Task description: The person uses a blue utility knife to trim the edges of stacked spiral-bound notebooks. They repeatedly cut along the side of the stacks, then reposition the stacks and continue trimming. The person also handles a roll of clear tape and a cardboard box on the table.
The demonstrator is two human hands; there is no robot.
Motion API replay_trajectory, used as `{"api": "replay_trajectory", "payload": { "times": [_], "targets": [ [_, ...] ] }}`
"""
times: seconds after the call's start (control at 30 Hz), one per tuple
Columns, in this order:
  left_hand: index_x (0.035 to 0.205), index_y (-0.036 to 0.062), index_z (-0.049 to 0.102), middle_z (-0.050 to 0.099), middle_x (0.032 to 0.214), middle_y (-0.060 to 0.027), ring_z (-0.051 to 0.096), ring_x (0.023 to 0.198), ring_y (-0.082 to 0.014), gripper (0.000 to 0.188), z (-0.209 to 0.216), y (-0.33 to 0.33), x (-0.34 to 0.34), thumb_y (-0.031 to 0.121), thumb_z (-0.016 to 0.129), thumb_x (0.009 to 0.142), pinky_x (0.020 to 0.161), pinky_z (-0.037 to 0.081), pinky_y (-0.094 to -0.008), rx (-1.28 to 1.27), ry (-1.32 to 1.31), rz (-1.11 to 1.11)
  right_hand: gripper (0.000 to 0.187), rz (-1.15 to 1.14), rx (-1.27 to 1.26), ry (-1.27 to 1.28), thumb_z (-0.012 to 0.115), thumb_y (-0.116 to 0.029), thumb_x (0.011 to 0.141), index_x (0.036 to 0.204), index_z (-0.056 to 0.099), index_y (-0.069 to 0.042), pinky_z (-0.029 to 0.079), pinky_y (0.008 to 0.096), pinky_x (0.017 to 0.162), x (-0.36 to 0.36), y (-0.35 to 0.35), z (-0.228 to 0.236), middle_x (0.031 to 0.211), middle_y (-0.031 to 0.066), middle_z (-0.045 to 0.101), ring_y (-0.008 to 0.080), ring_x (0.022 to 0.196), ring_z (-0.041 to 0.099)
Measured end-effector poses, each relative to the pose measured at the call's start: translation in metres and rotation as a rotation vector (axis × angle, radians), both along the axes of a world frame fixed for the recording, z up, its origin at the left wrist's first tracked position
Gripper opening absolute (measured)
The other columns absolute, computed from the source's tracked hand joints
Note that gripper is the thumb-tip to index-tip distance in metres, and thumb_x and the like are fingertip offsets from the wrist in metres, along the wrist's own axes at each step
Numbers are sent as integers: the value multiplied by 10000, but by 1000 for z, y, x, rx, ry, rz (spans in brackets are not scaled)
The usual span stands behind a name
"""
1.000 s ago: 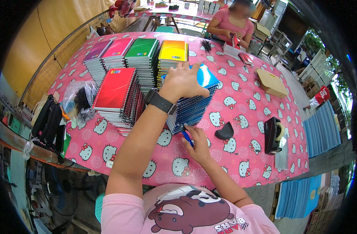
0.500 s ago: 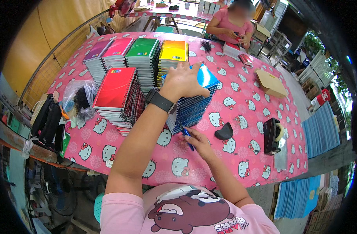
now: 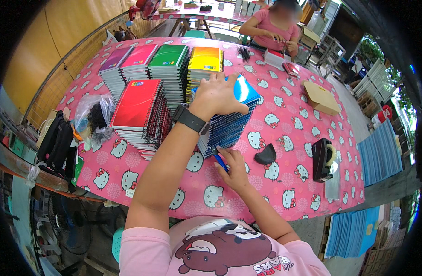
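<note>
My left hand [image 3: 218, 95] lies over the top of a tall stack of blue spiral notebooks [image 3: 229, 128], fingers spread. A black watch band [image 3: 190, 119] circles that wrist. At the stack's near lower corner, my right hand [image 3: 235, 169] is closed around a blue-handled tool [image 3: 220, 161] that looks like small pliers. Its dark tip meets the wire binding near the bottom of the stack; the exact contact is too small to make out. To the left stands a stack of red spiral notebooks [image 3: 136, 103].
Behind are stacks of purple [image 3: 115, 60], pink [image 3: 139, 57], green [image 3: 168, 56] and yellow notebooks [image 3: 205, 60]. A black pad [image 3: 265, 154], tape dispenser [image 3: 321, 160], cardboard piece [image 3: 321, 97] and plastic bag [image 3: 95, 117] lie around. Another person [image 3: 277, 32] works at the far side.
My right hand has shifted slightly, bringing the blue-handled tool up closer against the stack's lower corner. My left hand stays put. The other person's hands have moved apart.
</note>
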State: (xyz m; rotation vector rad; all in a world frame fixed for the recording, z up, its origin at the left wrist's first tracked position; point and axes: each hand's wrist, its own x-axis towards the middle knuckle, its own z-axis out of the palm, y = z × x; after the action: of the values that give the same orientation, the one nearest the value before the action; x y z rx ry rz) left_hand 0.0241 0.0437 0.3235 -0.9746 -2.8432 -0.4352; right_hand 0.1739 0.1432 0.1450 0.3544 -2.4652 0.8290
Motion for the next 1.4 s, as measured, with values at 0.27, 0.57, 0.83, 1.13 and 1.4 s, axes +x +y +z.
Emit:
{"api": "replay_trajectory", "payload": {
  "times": [0.27, 0.57, 0.83, 1.13, 1.4],
  "targets": [
    [1367, 73, 371, 458, 1296, -275, 419, 1248, -391, 960, -1, 0, 1, 592, 665, 615, 994, 370, -475, 16, 7, -5, 339, 358, -1324, -894, 545, -146, 906, 1203, 522, 17, 503, 293, 701, -7, 13, -1, 985, 122, 647, 187, 766, 628],
    [1399, 118, 339, 457, 1299, -261, 420, 1241, -392, 994, -1, 1, 1, 591, 691, 599, 985, 378, -503, 12, 15, 6, 453, 9, -110, -97, 668, -152, 782, 1197, 535, -29, 445, 359, 804, 4, 3, -13, 1044, 148, 580, 291, 949, 552],
    [1389, 84, 350, 464, 1288, -268, 425, 1245, -382, 987, 1, 0, 0, 594, 667, 606, 1000, 369, -462, 9, -9, -6, 461, -23, -40, 27, 680, -142, 747, 1179, 553, -42, 411, 382, 819, 4, -3, -13, 1029, 142, 576, 300, 949, 532],
    [1398, 114, 336, 467, 1288, -255, 433, 1233, -382, 997, -4, 0, -1, 593, 689, 598, 983, 385, -485, 7, 30, 17, 406, -45, -1, 36, 656, -127, 780, 1164, 564, -28, 420, 374, 794, 3, -3, -11, 1010, 134, 592, 280, 905, 547],
    [1394, 117, 342, 465, 1292, -258, 430, 1235, -391, 986, -4, 2, 0, 594, 683, 602, 979, 382, -497, 2, 28, 14, 354, 442, -1460, -1000, 599, -163, 879, 1190, 541, -4, 490, 301, 739, -9, 22, -16, 1005, 107, 655, 186, 806, 630]
  ]
}}
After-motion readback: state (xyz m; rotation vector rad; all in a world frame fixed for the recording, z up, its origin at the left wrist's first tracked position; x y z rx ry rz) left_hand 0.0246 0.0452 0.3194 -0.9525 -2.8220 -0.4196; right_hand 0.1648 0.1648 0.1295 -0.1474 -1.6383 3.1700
